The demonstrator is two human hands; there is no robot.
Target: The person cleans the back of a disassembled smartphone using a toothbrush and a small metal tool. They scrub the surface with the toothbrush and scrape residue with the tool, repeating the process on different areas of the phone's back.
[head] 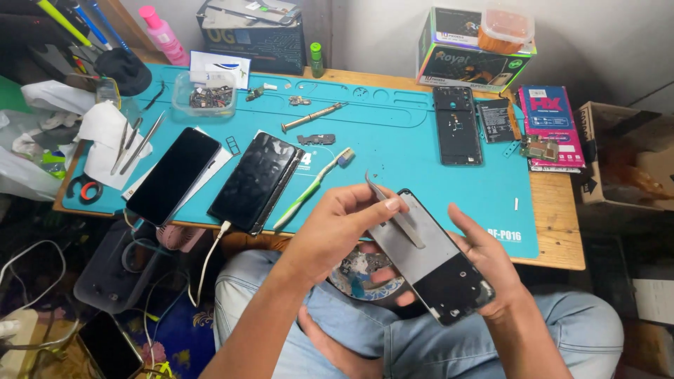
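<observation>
While the phone frame (434, 261) lies tilted above the lap, its long axis running from upper left to lower right, the right hand (491, 263) cradles it from beneath, fingers curled loosely along its right edge. The left hand (344, 228) is closed on metal tweezers (395, 210), pinched between thumb and fingertips, their shaft lying along the frame's upper grey plate. The frame sits directly right of and below the left fingers, touching the tool, well clear of the teal mat (393, 144).
</observation>
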